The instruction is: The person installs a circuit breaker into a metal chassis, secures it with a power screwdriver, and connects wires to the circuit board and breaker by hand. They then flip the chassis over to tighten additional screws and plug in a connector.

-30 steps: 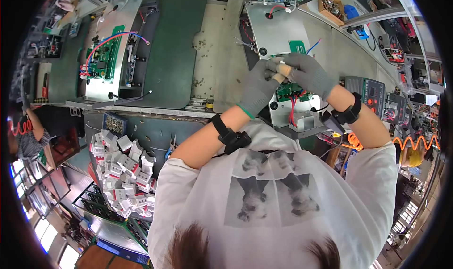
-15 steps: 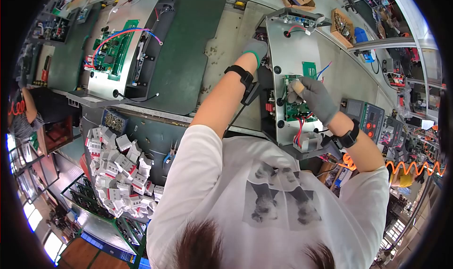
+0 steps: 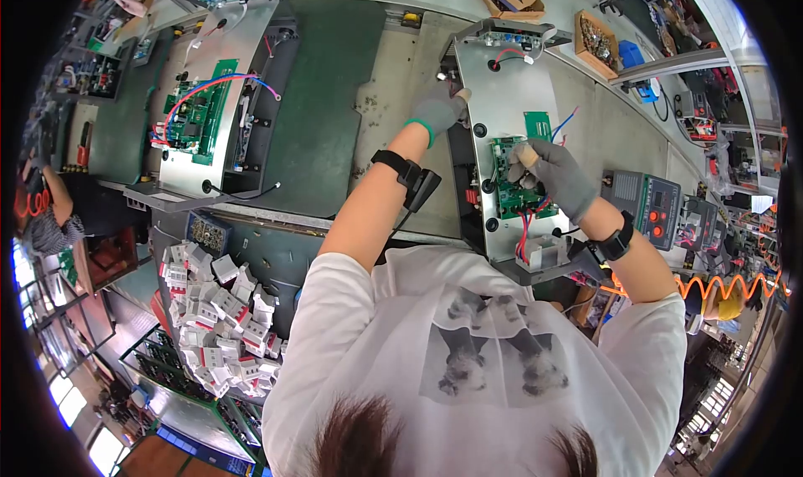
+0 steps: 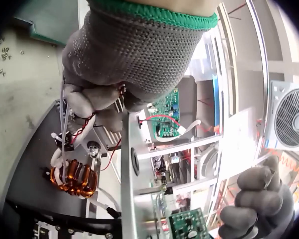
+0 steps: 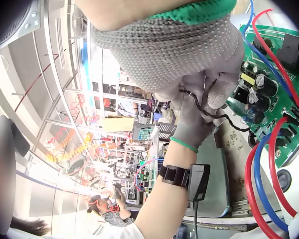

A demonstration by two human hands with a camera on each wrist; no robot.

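Observation:
The left gloved hand (image 3: 439, 109) is at the left side of a metal chassis (image 3: 498, 84). Seen from the left wrist, that hand (image 4: 134, 55) has its fingers curled at a thin twisted red-black wire (image 4: 83, 128), above a copper coil (image 4: 74, 178); the fingertips are partly hidden. Over the green circuit board (image 3: 504, 155) hangs the right gloved hand (image 3: 559, 178), fingers bent. In the right wrist view the right hand (image 5: 179, 55) pinches a black twisted wire (image 5: 229, 119), which runs down toward the board (image 5: 284, 64). Red and blue wires (image 5: 261, 174) loop beside it.
A second chassis (image 3: 180, 168) with a board stands at the left on a green mat (image 3: 322, 101). White parts (image 3: 222, 318) are piled lower left. A control box (image 3: 644, 205) is right of the right hand; a box of small parts (image 3: 595, 44) lies beyond.
Both hands were together over the board. The left hand has moved away to the chassis's left side and come slightly back toward the body; the right hand has stayed above the board.

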